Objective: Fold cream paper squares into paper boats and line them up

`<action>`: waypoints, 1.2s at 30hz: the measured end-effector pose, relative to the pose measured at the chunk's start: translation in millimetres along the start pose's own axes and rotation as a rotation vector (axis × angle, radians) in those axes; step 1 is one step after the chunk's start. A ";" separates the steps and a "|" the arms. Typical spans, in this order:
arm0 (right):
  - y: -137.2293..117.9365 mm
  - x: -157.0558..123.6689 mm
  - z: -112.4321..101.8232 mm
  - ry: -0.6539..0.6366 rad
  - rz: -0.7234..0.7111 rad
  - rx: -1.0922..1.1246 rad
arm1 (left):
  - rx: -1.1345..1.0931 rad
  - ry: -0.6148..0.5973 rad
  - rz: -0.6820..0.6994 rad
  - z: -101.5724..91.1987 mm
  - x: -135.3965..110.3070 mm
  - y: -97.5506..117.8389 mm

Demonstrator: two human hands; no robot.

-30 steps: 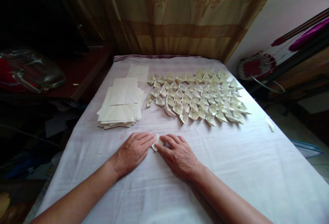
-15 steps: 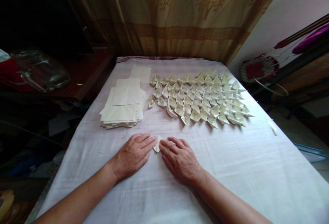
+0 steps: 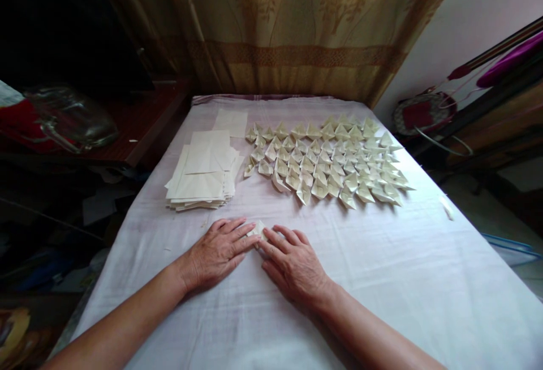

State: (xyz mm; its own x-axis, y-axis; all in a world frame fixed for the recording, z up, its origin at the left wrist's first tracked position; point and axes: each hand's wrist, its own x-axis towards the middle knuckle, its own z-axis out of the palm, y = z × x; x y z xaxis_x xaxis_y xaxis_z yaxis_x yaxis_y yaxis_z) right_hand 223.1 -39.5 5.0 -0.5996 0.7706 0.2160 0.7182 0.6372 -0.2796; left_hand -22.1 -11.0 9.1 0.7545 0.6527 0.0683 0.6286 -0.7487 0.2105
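Note:
A small piece of folded cream paper lies on the white cloth in front of me, partly covered by my fingertips. My left hand rests palm down, its fingers stretched out and touching the paper's left side. From the right, my right hand lays its extended fingertips on the paper's right and near edges. Neither hand is closed round it; both press from above. Beyond them stand many folded paper boats in close rows. To their left is a stack of cream paper sheets.
White cloth covers the table, with a small white scrap near its right edge. On a dark red cabinet at left sits a glass jar. A patterned curtain hangs behind; a round bag is at right.
The paper has changed from an upright diamond to a shorter, wider shape under my fingers. Both hands have shifted slightly, and the left fingers now reach across its near edge.

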 end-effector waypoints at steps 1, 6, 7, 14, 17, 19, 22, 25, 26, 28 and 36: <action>-0.6 -0.3 0.2 0.004 -0.003 0.004 | -0.003 -0.014 0.001 -1.0 -0.7 -0.1; 0.2 -0.3 0.1 0.016 -0.010 0.057 | -0.041 0.004 0.003 -2.7 -2.6 -1.4; 0.6 0.0 -0.5 0.008 -0.017 0.060 | -0.052 0.014 0.001 -3.0 -2.5 -1.2; 4.0 1.4 -3.5 -0.047 -0.049 0.015 | -0.029 -0.003 0.000 -5.5 -0.3 2.6; 5.7 2.3 -2.8 -0.040 -0.053 0.028 | 0.001 0.027 0.017 -3.7 -0.8 2.7; 5.9 3.3 -2.9 -0.040 -0.057 0.020 | 0.028 0.043 0.032 -2.7 -1.1 3.1; 4.4 5.0 -4.2 -0.041 -0.056 0.000 | 0.071 0.049 0.043 -3.4 -0.5 4.4; 2.4 5.9 -5.7 -0.052 -0.072 -0.036 | 0.082 0.046 0.046 -6.8 1.7 4.1; 1.9 6.0 -6.0 -0.057 -0.080 -0.048 | 0.072 0.041 0.048 -8.0 2.5 3.2; 1.6 5.9 -6.4 -0.064 -0.089 -0.061 | 0.041 0.028 0.053 -9.2 3.4 0.2; 4.0 2.5 -4.7 -0.084 -0.092 -0.050 | 0.008 0.076 -0.013 0.6 0.9 -2.9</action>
State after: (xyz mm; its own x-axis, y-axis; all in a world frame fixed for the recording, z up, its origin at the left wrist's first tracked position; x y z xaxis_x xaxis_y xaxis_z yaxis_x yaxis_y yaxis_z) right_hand 226.1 -35.0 8.9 -0.6901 0.7061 0.1590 0.6739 0.7070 -0.2145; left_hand -23.2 -8.4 8.0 0.7299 0.6691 0.1396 0.6401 -0.7408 0.2037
